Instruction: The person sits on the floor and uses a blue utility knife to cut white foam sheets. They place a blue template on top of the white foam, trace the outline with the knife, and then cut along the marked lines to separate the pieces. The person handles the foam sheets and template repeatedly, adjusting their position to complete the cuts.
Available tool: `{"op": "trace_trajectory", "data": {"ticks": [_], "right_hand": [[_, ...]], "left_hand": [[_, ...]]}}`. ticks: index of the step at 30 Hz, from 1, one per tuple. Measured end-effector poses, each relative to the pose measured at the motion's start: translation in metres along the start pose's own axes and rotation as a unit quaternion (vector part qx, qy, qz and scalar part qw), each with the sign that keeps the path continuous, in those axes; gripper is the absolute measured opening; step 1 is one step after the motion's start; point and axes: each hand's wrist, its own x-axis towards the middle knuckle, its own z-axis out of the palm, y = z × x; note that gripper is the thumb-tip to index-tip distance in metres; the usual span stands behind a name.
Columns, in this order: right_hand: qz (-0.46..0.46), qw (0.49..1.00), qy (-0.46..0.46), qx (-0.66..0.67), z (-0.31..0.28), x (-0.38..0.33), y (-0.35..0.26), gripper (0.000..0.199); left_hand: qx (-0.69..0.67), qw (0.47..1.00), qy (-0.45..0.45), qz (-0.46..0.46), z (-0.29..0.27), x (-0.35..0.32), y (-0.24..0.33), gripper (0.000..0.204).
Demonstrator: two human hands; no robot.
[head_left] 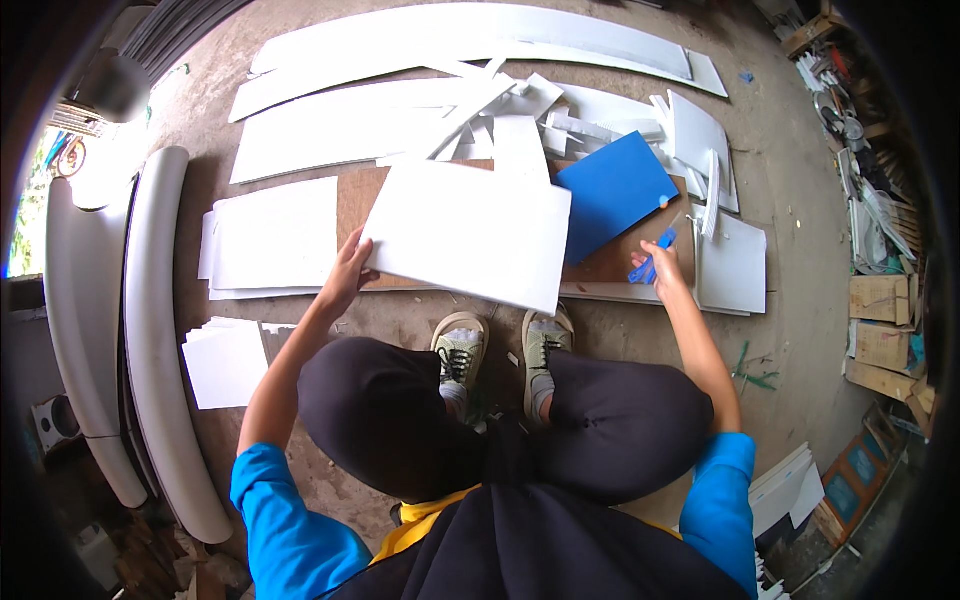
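Bare concrete floor (790, 300), dusty, strewn with white offcuts. Lying on it, a brown board (615, 262), mostly covered. Over the board, a large white sheet (470, 235), tilted, lifted at its left edge by the left hand (350, 272): fingers curled around that edge, thumb on top. To the right, the right hand (662, 258), closed around a small blue cutter (648, 262) whose tip rests at the board; blade too small to make out. Just behind it, a blue sheet (612, 192) lying angled on the board. Further out, a stack of white sheets (275, 235) at left, another smaller stack (225, 362) nearer the knee, long curved white strips (470, 40) at the far side. At the right rim, cardboard boxes (880, 320), contents hidden; above them a clutter of tools, bent and blurred by the lens. At left, pale curved panels (160, 330), partly cut off.
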Motion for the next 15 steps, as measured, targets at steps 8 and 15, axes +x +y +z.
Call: {"op": "trace_trajectory", "data": {"ticks": [8,15], "right_hand": [[-0.101,0.99,0.095,0.041,0.045,0.061,0.024,0.015],[0.048,0.99,0.113,0.071,0.043,0.115,-0.012,0.015]], "left_hand": [[0.031,0.999,0.025,-0.008,0.023,0.035,-0.019,0.042],[0.028,0.999,0.032,-0.002,0.057,0.089,-0.014,0.041]]}}
